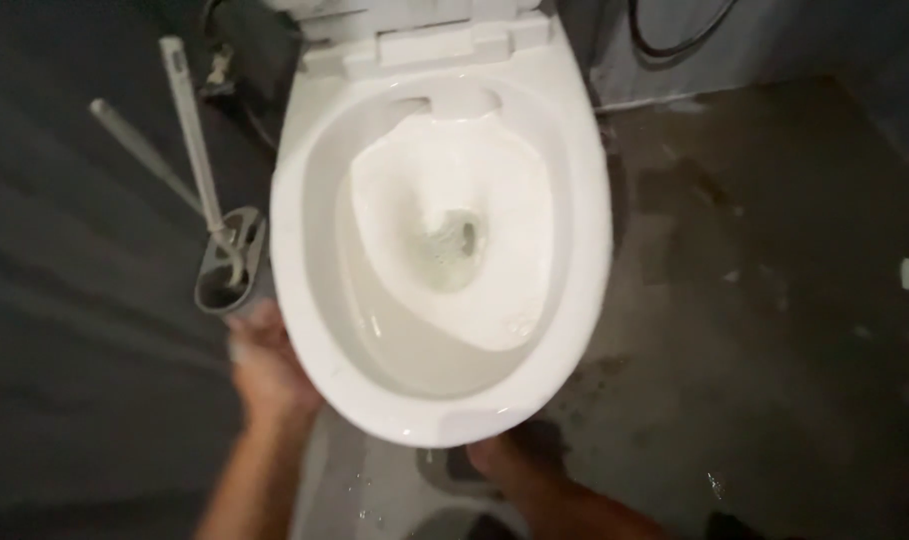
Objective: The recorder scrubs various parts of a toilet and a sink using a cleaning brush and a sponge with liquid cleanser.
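Seen from above, the white toilet bowl [439, 250] fills the centre of the frame, seat up, water pooled in its basin. The left hand [269, 365] sits at the lower left against the bowl's outer rim, just below the grey brush holder [229, 265] with its two long-handled brushes [189, 130]; whether its grip is spread or pressed together I cannot tell from the blur. The right hand [499, 460] is tucked under the front lip at the bottom centre, fingers hidden, grip unreadable. Judging by this, the hands are working the bowl's underside and outer edge. The wet floor [754, 300] shows damp patches.
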